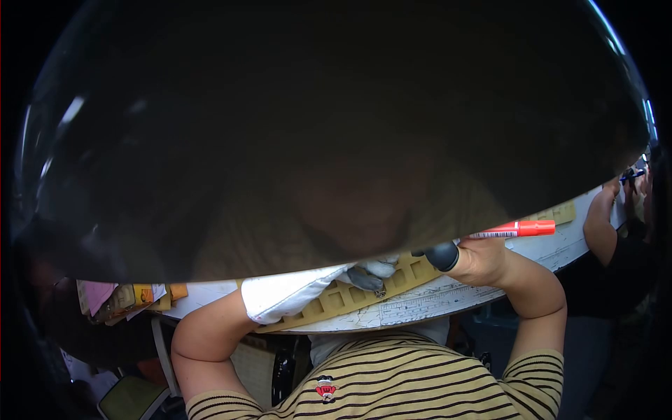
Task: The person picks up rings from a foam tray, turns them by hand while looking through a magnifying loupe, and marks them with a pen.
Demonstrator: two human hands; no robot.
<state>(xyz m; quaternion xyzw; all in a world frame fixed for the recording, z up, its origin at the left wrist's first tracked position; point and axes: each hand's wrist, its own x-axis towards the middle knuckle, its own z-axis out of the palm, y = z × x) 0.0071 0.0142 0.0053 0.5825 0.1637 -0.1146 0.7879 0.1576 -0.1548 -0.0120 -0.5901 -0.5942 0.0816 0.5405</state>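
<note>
My left hand (367,274) wears a white glove with grey fingertips. Its fingers are curled together over a yellow tray (351,306) with square pockets, and a small dark metal piece (380,292) shows at their tips. A black cover sits on the thumb of my right hand (479,262). That hand is closed around a red marker pen (518,229), whose red end points right. The dark visor (336,140) hides the far part of both hands and the tray.
A ruler (413,306) lies along the near edge of the white table (455,297). Papers and yellow packets (133,297) are piled at the left. Another yellow tray (562,212) lies at the right, near another person's arm (600,225). A chair (131,397) stands lower left.
</note>
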